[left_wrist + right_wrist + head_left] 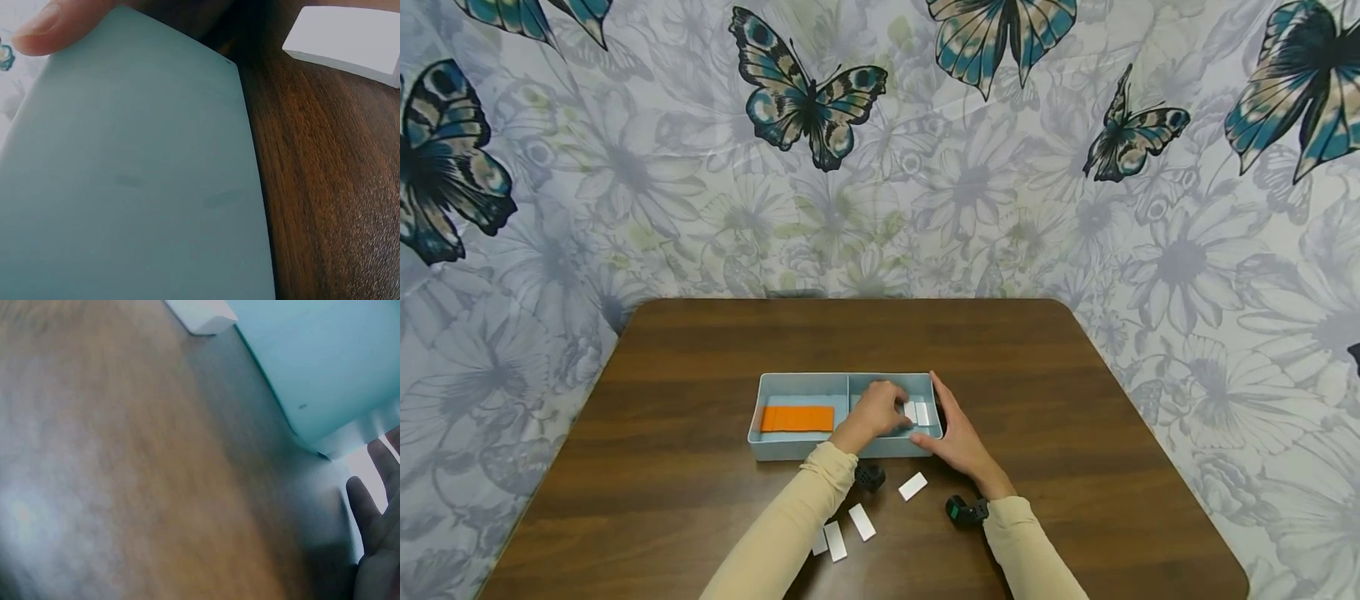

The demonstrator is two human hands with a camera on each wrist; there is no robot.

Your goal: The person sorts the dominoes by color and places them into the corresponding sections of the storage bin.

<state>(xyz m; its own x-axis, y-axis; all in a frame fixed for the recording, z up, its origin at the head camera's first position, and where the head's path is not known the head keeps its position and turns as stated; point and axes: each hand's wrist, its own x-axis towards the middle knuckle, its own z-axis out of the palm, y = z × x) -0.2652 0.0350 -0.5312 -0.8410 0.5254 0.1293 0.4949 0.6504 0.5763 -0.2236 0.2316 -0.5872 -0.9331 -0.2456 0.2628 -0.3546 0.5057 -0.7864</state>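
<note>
A pale blue box (805, 450) with two compartments stands on the table. In its right compartment, my left hand (872, 412) pinches a white block (910, 412) between thumb and fingers, beside another white block (922, 412). My right hand (962, 442) lies along the box's right end, its fingers straight and its thumb at the front rim. Part of that hand (381, 531) shows near the box corner in the right wrist view. In the left wrist view, a thumb (56, 31) touches the rim above the box wall (144, 156).
An orange flat piece (797, 419) lies in the left compartment. Several white blocks lie in front of the box, including one near the right hand (913, 486) and one farther left (862, 522). Brown wooden table (625, 467) surrounds the box; a butterfly-patterned cloth (850, 217) hangs behind.
</note>
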